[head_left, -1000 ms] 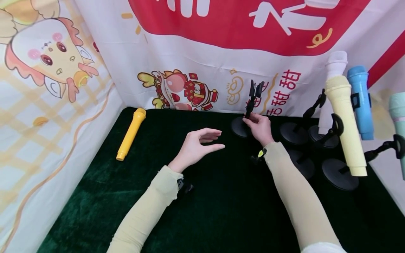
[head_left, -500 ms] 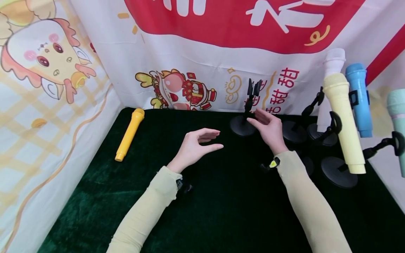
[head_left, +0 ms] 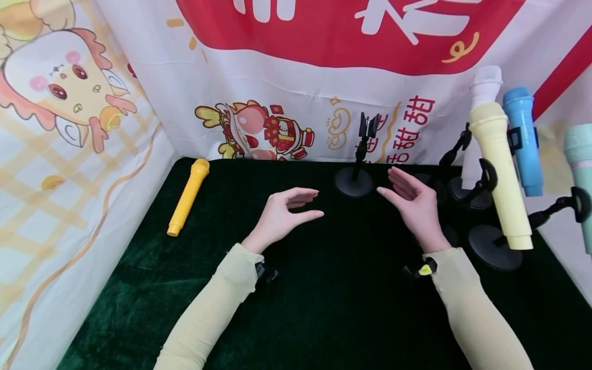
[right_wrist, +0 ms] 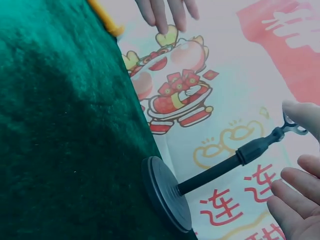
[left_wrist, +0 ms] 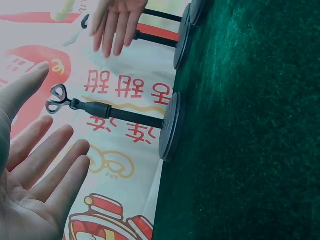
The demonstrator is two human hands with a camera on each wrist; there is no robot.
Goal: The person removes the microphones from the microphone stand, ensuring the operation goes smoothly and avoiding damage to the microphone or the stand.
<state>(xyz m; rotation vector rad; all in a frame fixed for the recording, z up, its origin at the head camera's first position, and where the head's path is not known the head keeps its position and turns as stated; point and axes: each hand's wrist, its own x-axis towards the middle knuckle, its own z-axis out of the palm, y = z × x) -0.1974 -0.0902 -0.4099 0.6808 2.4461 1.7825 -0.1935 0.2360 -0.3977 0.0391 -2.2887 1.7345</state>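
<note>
A black microphone stand [head_left: 354, 181] with a round base and an unfilled clip on top stands upright near the back edge of the green cloth. My right hand [head_left: 416, 205] hovers just right of it, fingers apart and holding nothing. In the right wrist view the stand [right_wrist: 215, 175] shows whole, with a gap between it and the fingers. To the left of the stand, my left hand [head_left: 282, 213] is held in the air with thumb and fingers spread, nothing between them. A yellow-orange microphone [head_left: 188, 198] lies on the cloth, farther left of my left hand.
On the right, several black stands carry microphones: pale yellow [head_left: 501, 174], blue [head_left: 524, 139], white [head_left: 483, 87] and mint green [head_left: 581, 154]. Their round bases crowd the right side of the green cloth [head_left: 324, 308]. A printed white and red curtain [head_left: 296, 77] hangs behind.
My right hand has let go of the black microphone stand and drawn away to the right and toward me. The stand remains upright. My left hand has hardly moved.
</note>
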